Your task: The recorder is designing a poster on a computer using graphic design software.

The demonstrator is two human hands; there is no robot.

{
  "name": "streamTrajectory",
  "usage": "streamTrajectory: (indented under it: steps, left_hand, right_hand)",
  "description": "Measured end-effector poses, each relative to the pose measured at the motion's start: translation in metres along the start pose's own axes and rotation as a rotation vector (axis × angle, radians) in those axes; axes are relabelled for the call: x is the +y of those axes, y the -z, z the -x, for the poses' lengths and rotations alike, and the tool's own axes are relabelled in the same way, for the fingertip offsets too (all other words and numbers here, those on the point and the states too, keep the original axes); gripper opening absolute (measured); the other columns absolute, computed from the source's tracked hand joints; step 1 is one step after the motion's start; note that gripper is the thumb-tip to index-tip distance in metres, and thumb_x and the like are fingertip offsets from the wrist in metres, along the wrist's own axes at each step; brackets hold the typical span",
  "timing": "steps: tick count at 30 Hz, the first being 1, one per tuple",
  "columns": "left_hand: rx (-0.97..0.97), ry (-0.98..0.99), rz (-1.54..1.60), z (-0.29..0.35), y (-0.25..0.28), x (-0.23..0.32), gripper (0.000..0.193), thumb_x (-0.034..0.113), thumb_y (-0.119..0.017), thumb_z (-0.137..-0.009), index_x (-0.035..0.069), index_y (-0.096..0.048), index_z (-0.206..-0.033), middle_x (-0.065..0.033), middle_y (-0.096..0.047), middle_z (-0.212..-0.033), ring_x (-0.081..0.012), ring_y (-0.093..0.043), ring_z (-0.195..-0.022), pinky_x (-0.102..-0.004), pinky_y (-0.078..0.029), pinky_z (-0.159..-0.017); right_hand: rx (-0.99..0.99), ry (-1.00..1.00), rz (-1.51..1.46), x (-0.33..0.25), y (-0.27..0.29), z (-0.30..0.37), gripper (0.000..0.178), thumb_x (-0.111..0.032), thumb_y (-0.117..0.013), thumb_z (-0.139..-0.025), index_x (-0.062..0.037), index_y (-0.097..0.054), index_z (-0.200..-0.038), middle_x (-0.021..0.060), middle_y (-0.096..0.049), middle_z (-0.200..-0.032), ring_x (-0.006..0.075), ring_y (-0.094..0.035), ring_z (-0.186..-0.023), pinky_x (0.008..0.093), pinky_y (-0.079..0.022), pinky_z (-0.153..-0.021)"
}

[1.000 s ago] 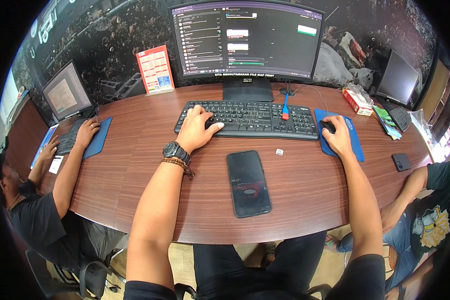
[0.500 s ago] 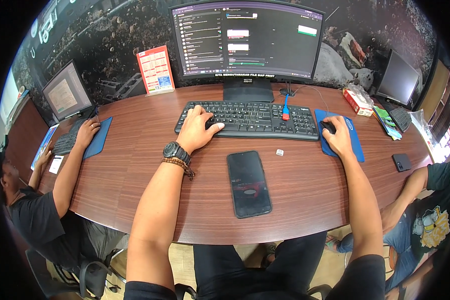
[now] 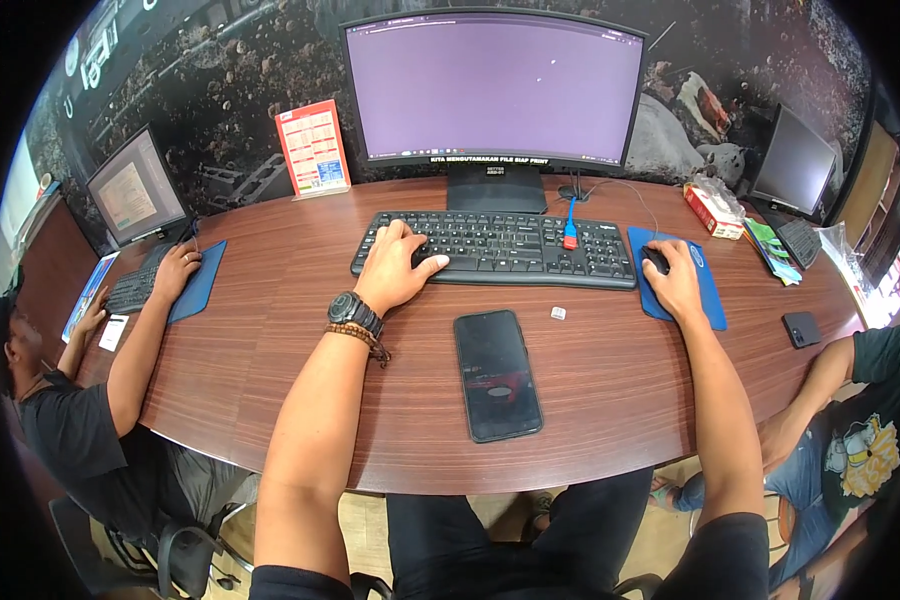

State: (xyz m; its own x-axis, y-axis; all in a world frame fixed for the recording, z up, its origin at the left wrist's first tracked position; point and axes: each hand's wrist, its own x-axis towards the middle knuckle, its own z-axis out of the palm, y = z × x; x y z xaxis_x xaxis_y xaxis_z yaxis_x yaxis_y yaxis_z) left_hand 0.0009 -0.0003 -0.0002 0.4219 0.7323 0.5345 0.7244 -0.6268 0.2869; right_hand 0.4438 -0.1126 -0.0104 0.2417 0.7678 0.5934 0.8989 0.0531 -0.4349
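Note:
My left hand (image 3: 397, 270) rests on the left end of a black keyboard (image 3: 505, 264), fingers bent over the keys and thumb stretched out along the front edge. A dark watch and a beaded bracelet circle that wrist. Over a blue mouse pad (image 3: 708, 288) my right hand (image 3: 679, 282) wraps a black mouse (image 3: 656, 258). Behind the keyboard stands a wide monitor (image 3: 495, 95) showing a nearly blank purple page. A blue and red plug-like piece (image 3: 570, 240) on a cable lies across the keys at the right.
A dark phone (image 3: 498, 375) lies in front of the keyboard, with a small whitish piece (image 3: 558, 313) beyond it. A red calendar (image 3: 313, 148) stands left of the monitor. One person works at a computer (image 3: 138, 190) on the left; another sits at right near a black phone (image 3: 800, 329).
The monitor has switched from a dark page with a list and message boxes to a nearly blank purple page. The view has tilted slightly; both hands stay in place.

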Motion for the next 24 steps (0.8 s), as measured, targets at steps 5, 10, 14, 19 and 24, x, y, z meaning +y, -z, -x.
streamTrajectory:
  steps: [5,10,14,19,24]
  left_hand:
    - [-0.003,-0.007,0.005,0.0000,0.0009,-0.0009,0.055,0.042,-0.073,-0.089,-0.007,-0.070,-0.116,-0.0160,-0.059,-0.109,-0.0323,-0.055,-0.106,-0.0412,-0.046,-0.096]
    - [-0.015,0.015,0.013,-0.0010,0.0010,-0.0010,0.057,0.044,-0.073,-0.089,-0.006,-0.071,-0.115,-0.0143,-0.058,-0.110,-0.0308,-0.053,-0.108,-0.0410,-0.047,-0.097]
    - [-0.023,0.011,0.010,-0.0009,0.0012,-0.0012,0.057,0.043,-0.073,-0.089,-0.007,-0.071,-0.116,-0.0150,-0.059,-0.110,-0.0314,-0.054,-0.107,-0.0414,-0.047,-0.096]
    - [-0.020,0.002,0.004,-0.0003,0.0016,0.0003,0.056,0.042,-0.074,-0.090,-0.007,-0.070,-0.116,-0.0160,-0.059,-0.110,-0.0322,-0.054,-0.106,-0.0422,-0.046,-0.095]
    - [-0.007,-0.016,0.010,-0.0006,0.0000,-0.0005,0.056,0.042,-0.074,-0.090,-0.008,-0.070,-0.116,-0.0161,-0.059,-0.108,-0.0318,-0.054,-0.105,-0.0419,-0.047,-0.094]
  right_hand:
    - [0.006,0.005,0.000,0.0003,-0.0024,0.0002,0.036,-0.020,-0.069,-0.084,-0.0051,-0.069,-0.116,0.0159,-0.061,-0.119,0.0358,-0.062,-0.112,0.0427,-0.050,-0.098]
    - [0.028,-0.033,0.032,0.0052,-0.0038,-0.0013,0.036,-0.020,-0.068,-0.083,-0.0051,-0.069,-0.116,0.0165,-0.061,-0.120,0.0363,-0.061,-0.112,0.0431,-0.050,-0.098]
    - [0.031,-0.047,0.022,0.0029,-0.0032,-0.0002,0.036,-0.020,-0.068,-0.083,-0.0052,-0.069,-0.116,0.0165,-0.060,-0.121,0.0367,-0.061,-0.112,0.0432,-0.050,-0.098]
    - [0.026,-0.030,0.012,0.0051,-0.0027,-0.0003,0.036,-0.021,-0.069,-0.084,-0.0050,-0.070,-0.117,0.0167,-0.060,-0.121,0.0371,-0.061,-0.112,0.0432,-0.050,-0.098]
    - [0.025,-0.036,0.006,0.0052,-0.0020,-0.0004,0.036,-0.021,-0.069,-0.084,-0.0047,-0.070,-0.117,0.0170,-0.060,-0.121,0.0372,-0.061,-0.112,0.0432,-0.050,-0.097]
